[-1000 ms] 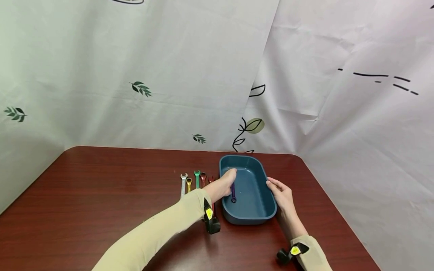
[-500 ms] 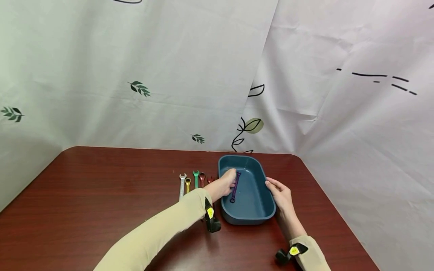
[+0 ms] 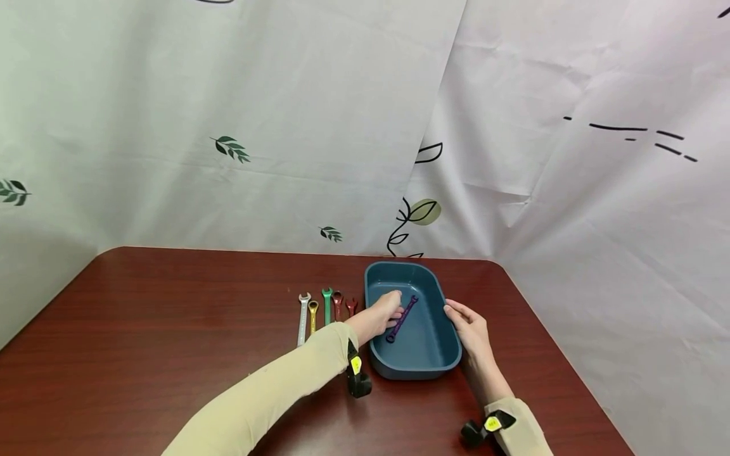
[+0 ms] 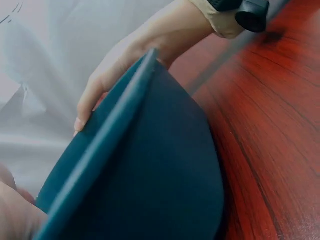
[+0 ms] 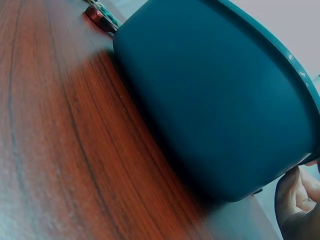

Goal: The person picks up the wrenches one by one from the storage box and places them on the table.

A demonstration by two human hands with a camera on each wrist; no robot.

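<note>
A blue rectangular bin [image 3: 424, 342] stands on the table, its outer wall filling much of both wrist views. Inside lies a purple wrench [image 3: 402, 318], slanting across the left part of the bin's floor. My left hand [image 3: 383, 315] reaches over the left rim, fingers loosely bent beside the wrench; whether they touch it is unclear. In the left wrist view only a blurred part of this hand [image 4: 17, 215] shows behind the rim. My right hand [image 3: 474, 332] holds the bin's right rim between thumb and fingers, also visible in the right wrist view at the lower right [image 5: 300, 202].
Left of the bin, several wrenches lie in a row: a silver wrench [image 3: 303, 316], a yellow wrench [image 3: 312, 315], a green wrench [image 3: 327, 304] and reddish ones, partly hidden by my left arm. A pale patterned cloth [image 3: 274, 126] hangs behind the brown table [image 3: 199, 316].
The purple wrench has turned from nearly upright in view to slanting, its far end swinging right. My left fingers have come away from around it. The right hand keeps its place on the rim.
</note>
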